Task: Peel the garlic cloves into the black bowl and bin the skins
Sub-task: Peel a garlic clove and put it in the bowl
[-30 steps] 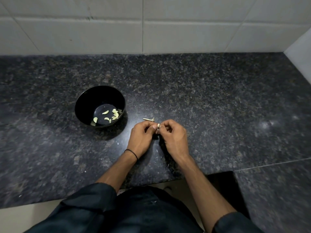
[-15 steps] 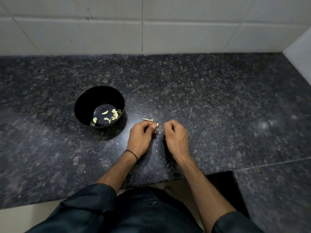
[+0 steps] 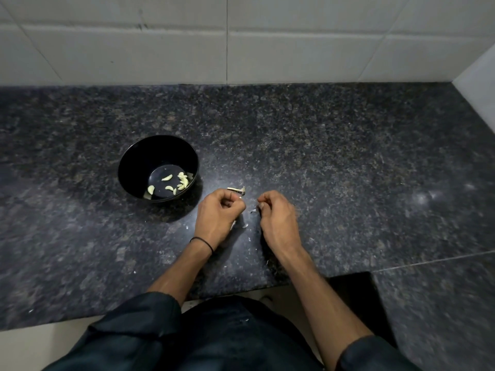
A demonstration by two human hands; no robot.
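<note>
- The left hand (image 3: pixel 219 216) is being held low over the granite counter (image 3: pixel 348 170) with its fingers curled in. A small pale garlic clove (image 3: pixel 241 204) is being pinched between thumb and fingertips, and only a sliver of it is being shown.
- The right hand (image 3: pixel 278 218) is also being held curled, its fingertips drawn together close to the counter. Whether a shred of skin is being pinched there cannot be told.
- The two hands are being held apart, with a clear gap between them.
- The step in hand is judged to be the stripping of skin from this clove.
- It is best done with the clove being steadied in the left pinch while loose skin is being drawn off by the right, starting at the root end.
- Nail pressure is best being applied lightly, so that the flesh is not being gouged.
- Skin scraps (image 3: pixel 245 225) are being left on the counter between and just under the hands. They are better being gathered into one heap, since no bin is in view.
- A dry stem piece (image 3: pixel 237 189) is lying just beyond the left knuckles.
- The black bowl (image 3: pixel 128 167) is standing near the left hand, to its left and farther off, not touching it. Peeled cloves (image 3: pixel 171 183) are already lying inside, so only a short carry leftward is being called for.
</note>
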